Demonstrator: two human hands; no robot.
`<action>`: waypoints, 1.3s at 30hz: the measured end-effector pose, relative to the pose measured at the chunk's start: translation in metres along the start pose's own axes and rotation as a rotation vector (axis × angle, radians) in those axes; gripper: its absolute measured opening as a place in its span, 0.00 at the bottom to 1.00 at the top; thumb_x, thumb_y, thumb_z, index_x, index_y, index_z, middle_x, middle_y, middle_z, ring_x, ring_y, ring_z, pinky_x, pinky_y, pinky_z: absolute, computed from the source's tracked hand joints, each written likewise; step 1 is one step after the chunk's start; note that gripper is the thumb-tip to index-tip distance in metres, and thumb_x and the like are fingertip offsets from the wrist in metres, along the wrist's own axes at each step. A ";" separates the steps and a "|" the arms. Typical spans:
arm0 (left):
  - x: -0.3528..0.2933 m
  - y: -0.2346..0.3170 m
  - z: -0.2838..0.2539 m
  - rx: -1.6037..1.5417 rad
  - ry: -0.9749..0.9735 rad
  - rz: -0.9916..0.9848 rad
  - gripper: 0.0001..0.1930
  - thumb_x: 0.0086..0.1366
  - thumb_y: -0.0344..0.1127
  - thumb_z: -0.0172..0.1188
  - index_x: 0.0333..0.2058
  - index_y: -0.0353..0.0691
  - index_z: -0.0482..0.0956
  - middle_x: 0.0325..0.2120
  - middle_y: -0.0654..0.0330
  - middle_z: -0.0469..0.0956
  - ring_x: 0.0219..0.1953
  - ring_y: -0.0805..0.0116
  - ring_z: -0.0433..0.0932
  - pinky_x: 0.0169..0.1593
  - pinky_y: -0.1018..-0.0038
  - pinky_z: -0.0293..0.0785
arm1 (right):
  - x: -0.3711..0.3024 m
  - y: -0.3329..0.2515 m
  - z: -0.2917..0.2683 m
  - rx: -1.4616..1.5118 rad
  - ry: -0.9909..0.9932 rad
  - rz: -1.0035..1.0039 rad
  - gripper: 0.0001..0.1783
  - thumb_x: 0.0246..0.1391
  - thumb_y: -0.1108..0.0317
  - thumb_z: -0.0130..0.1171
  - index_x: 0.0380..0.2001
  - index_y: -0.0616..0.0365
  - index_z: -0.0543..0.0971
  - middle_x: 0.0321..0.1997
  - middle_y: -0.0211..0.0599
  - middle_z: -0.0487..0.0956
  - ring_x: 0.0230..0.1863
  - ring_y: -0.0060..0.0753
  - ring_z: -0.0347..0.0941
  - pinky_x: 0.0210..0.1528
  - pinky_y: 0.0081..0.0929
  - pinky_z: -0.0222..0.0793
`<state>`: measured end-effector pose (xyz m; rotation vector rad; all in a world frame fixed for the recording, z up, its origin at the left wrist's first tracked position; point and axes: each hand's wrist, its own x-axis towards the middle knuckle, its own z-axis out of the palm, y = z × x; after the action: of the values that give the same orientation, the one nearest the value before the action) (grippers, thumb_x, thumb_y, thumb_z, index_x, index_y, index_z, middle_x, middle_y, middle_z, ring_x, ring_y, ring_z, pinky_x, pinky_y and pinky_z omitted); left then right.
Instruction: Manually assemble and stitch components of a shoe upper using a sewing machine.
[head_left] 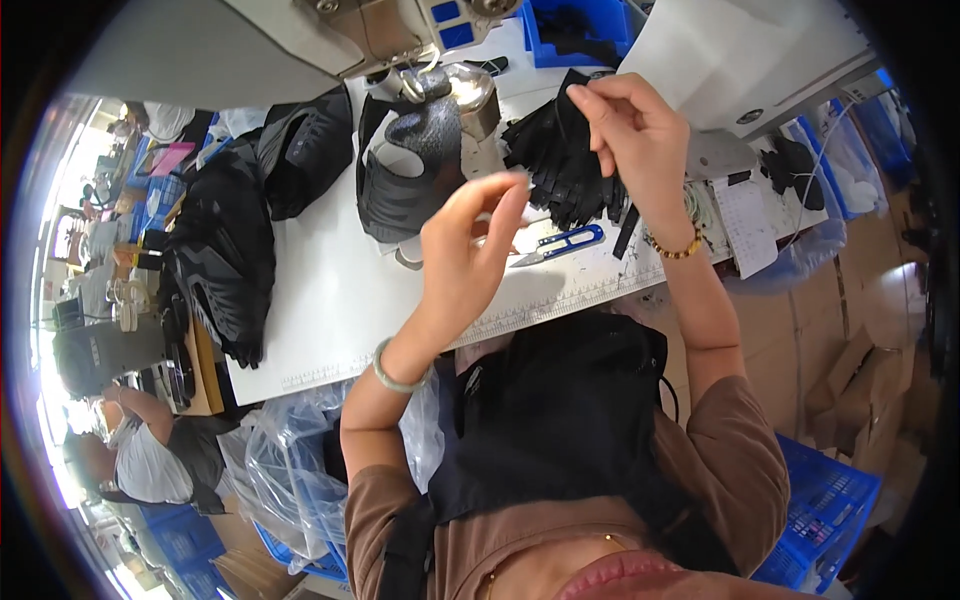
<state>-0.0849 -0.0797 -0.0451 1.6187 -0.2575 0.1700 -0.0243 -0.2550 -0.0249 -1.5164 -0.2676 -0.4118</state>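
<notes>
My left hand [465,250] is raised over the front of the white table, thumb and forefinger tips pressed together. Anything in that pinch is too small to name. My right hand [640,135] hangs over a bunch of black fabric strips [560,165], its fingertips closed beside the upper end of the bunch. Whether a strip is between them I cannot make out. Left of my hands, a black and grey shoe upper [400,190] rests against the metal post of the sewing machine [475,95]. Thread snips with a blue handle [575,240] lie between and below my hands.
More black shoe uppers [225,250] are heaped along the table's left edge. A blue bin [575,45] stands at the back. A written paper sheet [745,225] lies to the right. Printed rulers [560,300] run along the front edge. A co-worker [155,450] sits at far left.
</notes>
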 end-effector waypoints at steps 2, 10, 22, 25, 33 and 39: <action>0.010 0.002 0.014 -0.027 0.054 0.046 0.08 0.61 0.29 0.57 0.37 0.32 0.78 0.29 0.59 0.78 0.28 0.77 0.77 0.27 0.84 0.73 | -0.010 -0.003 0.007 -0.008 -0.012 -0.181 0.07 0.49 0.70 0.63 0.30 0.62 0.79 0.18 0.26 0.73 0.16 0.11 0.67 0.12 0.10 0.55; 0.014 0.005 0.010 -0.250 -0.077 -0.134 0.09 0.63 0.30 0.55 0.36 0.28 0.77 0.29 0.56 0.78 0.33 0.72 0.79 0.30 0.78 0.80 | -0.012 -0.007 0.002 -0.007 -0.164 0.139 0.08 0.50 0.67 0.62 0.29 0.61 0.78 0.21 0.26 0.76 0.18 0.09 0.67 0.18 0.09 0.59; 0.015 -0.011 0.008 -0.303 -0.095 -0.200 0.08 0.61 0.26 0.56 0.36 0.26 0.76 0.28 0.54 0.78 0.30 0.67 0.80 0.32 0.75 0.81 | -0.009 -0.001 -0.005 0.121 -0.301 0.335 0.11 0.52 0.64 0.60 0.25 0.61 0.79 0.12 0.23 0.69 0.10 0.08 0.59 0.12 0.10 0.49; 0.013 -0.011 0.008 -0.327 -0.108 -0.219 0.08 0.61 0.27 0.56 0.36 0.26 0.76 0.28 0.53 0.78 0.30 0.67 0.80 0.32 0.76 0.80 | -0.008 0.008 -0.012 0.222 -0.344 0.382 0.11 0.53 0.63 0.59 0.27 0.61 0.78 0.12 0.24 0.68 0.09 0.08 0.58 0.10 0.09 0.48; 0.010 -0.013 0.009 -0.327 0.020 -0.161 0.08 0.61 0.27 0.57 0.36 0.26 0.76 0.27 0.57 0.78 0.28 0.72 0.78 0.32 0.77 0.79 | -0.031 0.003 -0.002 0.127 -0.405 0.409 0.10 0.52 0.68 0.59 0.34 0.64 0.77 0.16 0.28 0.73 0.10 0.11 0.63 0.11 0.10 0.56; -0.003 -0.010 0.019 0.217 0.175 0.126 0.08 0.58 0.23 0.57 0.37 0.33 0.77 0.29 0.56 0.78 0.28 0.73 0.76 0.31 0.79 0.75 | -0.031 0.007 -0.005 0.216 -0.396 0.484 0.10 0.53 0.67 0.58 0.34 0.64 0.76 0.15 0.27 0.72 0.10 0.11 0.63 0.11 0.10 0.56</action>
<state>-0.0860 -0.0982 -0.0564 1.7903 -0.2113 0.4467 -0.0500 -0.2567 -0.0445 -1.3833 -0.2341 0.2978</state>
